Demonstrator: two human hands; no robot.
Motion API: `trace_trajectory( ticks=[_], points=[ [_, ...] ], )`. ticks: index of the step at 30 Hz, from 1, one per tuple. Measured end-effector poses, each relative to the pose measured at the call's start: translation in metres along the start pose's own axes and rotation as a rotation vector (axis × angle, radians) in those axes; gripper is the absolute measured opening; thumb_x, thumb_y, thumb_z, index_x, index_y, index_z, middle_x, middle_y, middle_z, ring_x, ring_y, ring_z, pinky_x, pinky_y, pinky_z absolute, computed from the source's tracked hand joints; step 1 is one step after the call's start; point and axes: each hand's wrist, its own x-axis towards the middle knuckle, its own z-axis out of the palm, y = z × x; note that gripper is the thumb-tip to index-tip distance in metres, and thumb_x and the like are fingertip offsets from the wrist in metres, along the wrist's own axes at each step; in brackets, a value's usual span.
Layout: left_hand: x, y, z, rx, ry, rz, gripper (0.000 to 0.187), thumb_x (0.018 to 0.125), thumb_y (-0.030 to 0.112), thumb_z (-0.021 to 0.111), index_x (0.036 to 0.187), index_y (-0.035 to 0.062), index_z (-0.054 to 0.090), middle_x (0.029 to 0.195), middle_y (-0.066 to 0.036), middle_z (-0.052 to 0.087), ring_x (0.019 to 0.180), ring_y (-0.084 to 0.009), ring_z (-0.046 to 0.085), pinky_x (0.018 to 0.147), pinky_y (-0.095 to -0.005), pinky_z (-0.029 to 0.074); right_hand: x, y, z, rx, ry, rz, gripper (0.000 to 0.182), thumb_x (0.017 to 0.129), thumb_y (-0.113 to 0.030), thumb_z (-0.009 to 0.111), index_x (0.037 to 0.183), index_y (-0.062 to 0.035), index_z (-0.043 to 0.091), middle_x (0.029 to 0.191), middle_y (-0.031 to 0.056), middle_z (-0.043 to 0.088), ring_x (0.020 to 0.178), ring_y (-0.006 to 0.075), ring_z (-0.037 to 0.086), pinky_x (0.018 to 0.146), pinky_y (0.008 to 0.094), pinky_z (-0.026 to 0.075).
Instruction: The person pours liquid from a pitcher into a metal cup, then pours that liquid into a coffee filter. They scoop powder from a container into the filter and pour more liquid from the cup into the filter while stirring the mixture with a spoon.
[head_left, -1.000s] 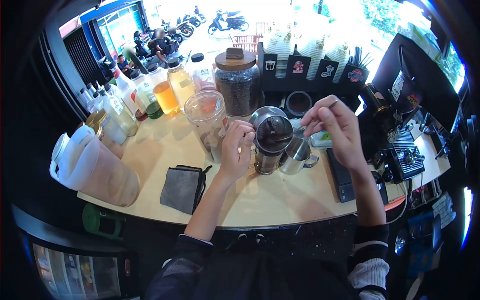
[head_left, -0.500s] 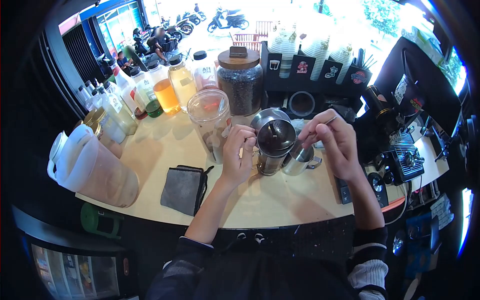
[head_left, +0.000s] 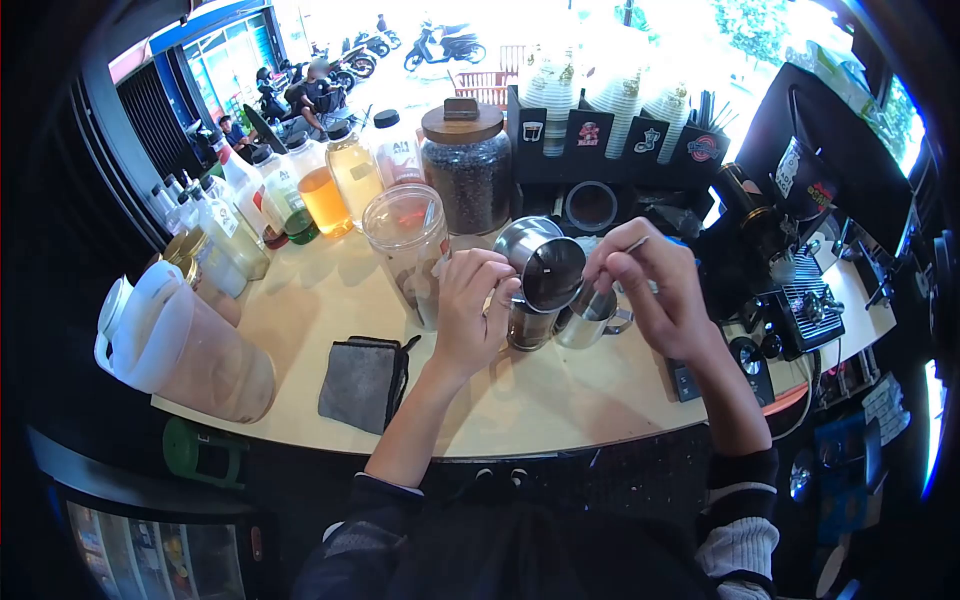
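Note:
My left hand (head_left: 473,305) is closed on the side of a steel pitcher (head_left: 513,240), which tilts to the right and shows dark liquid inside. Under it stands a dark-filled glass vessel (head_left: 531,328), partly hidden. A second steel pitcher (head_left: 588,325) with a handle stands just right of that vessel. My right hand (head_left: 655,285) pinches a thin metal spoon (head_left: 636,243) above the second pitcher; the spoon's lower end is hard to make out. A tall clear plastic container (head_left: 404,222) with brown contents stands left of my left hand.
A folded grey cloth (head_left: 360,383) lies near the counter's (head_left: 520,420) front edge. A large plastic jug (head_left: 200,350) stands at left, syrup bottles (head_left: 325,195) behind. At the back are a coffee-bean jar (head_left: 465,180) and cup holder (head_left: 600,140). A scale (head_left: 688,380) lies at right.
The steel pitcher in my left hand has tipped further to the right. My right hand has shifted slightly left, the spoon still in its fingers. The whole view has moved a little.

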Motion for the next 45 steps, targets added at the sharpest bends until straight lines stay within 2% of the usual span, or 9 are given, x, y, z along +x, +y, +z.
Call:
trace_trajectory(
  ticks=[3, 14, 18, 23, 27, 29, 34, 36, 45],
  points=[
    [0.002, 0.002, -0.001, 0.025, -0.014, 0.006, 0.014, 0.089, 0.012, 0.054, 0.081, 0.0006, 0.052, 0.084, -0.010, 0.052, 0.079, -0.0252, 0.048, 0.072, -0.0330, 0.037, -0.003, 0.000, -0.002, -0.064, -0.054, -0.010, 0.009, 0.094, -0.009, 0.048, 0.090, -0.0013, 0.052, 0.069, 0.0048, 0.058, 0.059, 0.0115, 0.058, 0.055, 0.0232, 0.044],
    [0.001, 0.011, -0.004, 0.075, -0.009, 0.028, 0.012, 0.087, 0.010, 0.055, 0.082, 0.0004, 0.052, 0.084, -0.010, 0.052, 0.080, -0.0263, 0.048, 0.073, -0.0340, 0.038, -0.005, 0.000, 0.000, -0.015, 0.127, -0.063, 0.012, 0.094, -0.009, 0.049, 0.088, -0.0007, 0.055, 0.069, 0.0043, 0.059, 0.059, 0.0107, 0.059, 0.054, 0.0237, 0.045],
    [0.000, 0.014, -0.004, 0.095, -0.012, 0.034, 0.011, 0.087, 0.010, 0.055, 0.082, 0.0005, 0.052, 0.085, -0.010, 0.052, 0.081, -0.0270, 0.049, 0.074, -0.0341, 0.038, -0.009, 0.002, 0.002, -0.038, 0.026, -0.047, 0.013, 0.094, -0.008, 0.048, 0.088, -0.0006, 0.055, 0.068, 0.0043, 0.059, 0.059, 0.0103, 0.059, 0.055, 0.0235, 0.045],
    [-0.006, 0.013, -0.003, -0.006, 0.013, -0.045, 0.009, 0.085, 0.011, 0.057, 0.083, 0.0036, 0.053, 0.087, -0.008, 0.053, 0.084, -0.0265, 0.049, 0.077, -0.0355, 0.036, -0.012, 0.006, 0.002, 0.106, 0.161, -0.023, 0.013, 0.096, -0.009, 0.045, 0.089, 0.0003, 0.052, 0.072, 0.0057, 0.063, 0.060, 0.0084, 0.059, 0.055, 0.0218, 0.046],
    [-0.008, 0.012, 0.000, -0.060, 0.045, -0.074, 0.009, 0.086, 0.011, 0.056, 0.083, 0.0027, 0.053, 0.087, -0.009, 0.053, 0.083, -0.0270, 0.050, 0.077, -0.0354, 0.037, -0.014, 0.006, 0.002, 0.151, 0.101, 0.003, 0.015, 0.097, -0.010, 0.044, 0.090, 0.0009, 0.051, 0.075, 0.0072, 0.064, 0.061, 0.0080, 0.059, 0.056, 0.0214, 0.046],
    [-0.009, 0.011, 0.000, -0.048, 0.050, -0.052, 0.012, 0.089, 0.011, 0.053, 0.083, 0.0011, 0.052, 0.087, -0.011, 0.053, 0.084, -0.0262, 0.051, 0.077, -0.0340, 0.039, -0.015, 0.005, 0.000, 0.158, 0.218, 0.007, 0.017, 0.097, -0.012, 0.042, 0.090, 0.0015, 0.050, 0.077, 0.0081, 0.064, 0.062, 0.0077, 0.059, 0.057, 0.0213, 0.047],
    [-0.010, 0.014, 0.000, -0.036, 0.020, -0.063, 0.014, 0.092, 0.011, 0.050, 0.083, -0.0006, 0.050, 0.087, -0.012, 0.053, 0.086, -0.0258, 0.054, 0.079, -0.0330, 0.042, -0.018, 0.005, 0.002, 0.282, 0.172, 0.046, 0.018, 0.098, -0.014, 0.041, 0.092, 0.0015, 0.049, 0.079, 0.0096, 0.064, 0.062, 0.0083, 0.059, 0.058, 0.0205, 0.047],
    [-0.013, 0.010, 0.001, -0.122, 0.067, -0.088, 0.009, 0.087, 0.010, 0.054, 0.083, 0.0017, 0.053, 0.089, -0.011, 0.054, 0.085, -0.0274, 0.051, 0.077, -0.0350, 0.039, -0.017, 0.002, -0.002, 0.281, 0.243, 0.041, 0.019, 0.099, -0.015, 0.039, 0.093, 0.0011, 0.048, 0.079, 0.0102, 0.064, 0.061, 0.0084, 0.059, 0.057, 0.0202, 0.047],
    [-0.014, 0.013, -0.001, -0.075, 0.013, -0.068, 0.016, 0.093, 0.012, 0.049, 0.083, -0.0008, 0.049, 0.086, -0.011, 0.051, 0.089, -0.0258, 0.055, 0.081, -0.0328, 0.043, -0.011, 0.004, 0.000, 0.272, 0.100, 0.131, 0.022, 0.100, -0.019, 0.038, 0.092, -0.0015, 0.048, 0.077, 0.0079, 0.062, 0.060, 0.0061, 0.056, 0.056, 0.0205, 0.046]
  ],
)
